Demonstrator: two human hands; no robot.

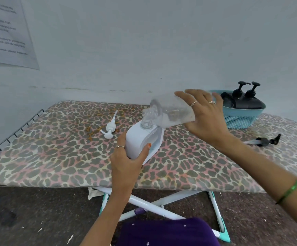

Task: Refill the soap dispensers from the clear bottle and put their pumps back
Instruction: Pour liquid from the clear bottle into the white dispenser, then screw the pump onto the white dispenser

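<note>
My left hand (128, 159) grips a white soap dispenser (138, 141) standing on the leopard-print board (55, 148), its neck open. My right hand (202, 114) holds the clear bottle (169, 110) tipped down to the left, its mouth just over the dispenser's neck. A white pump (109, 129) lies on the board to the left of the dispenser. A black pump (266, 140) lies at the right.
A teal basket (241, 116) at the back right holds two black dispensers (247, 100) with pumps on. A wire rack (18, 130) edges the board's left end. A wall with a printed sheet (7, 32) is behind. The board's crossed legs (161, 205) are below.
</note>
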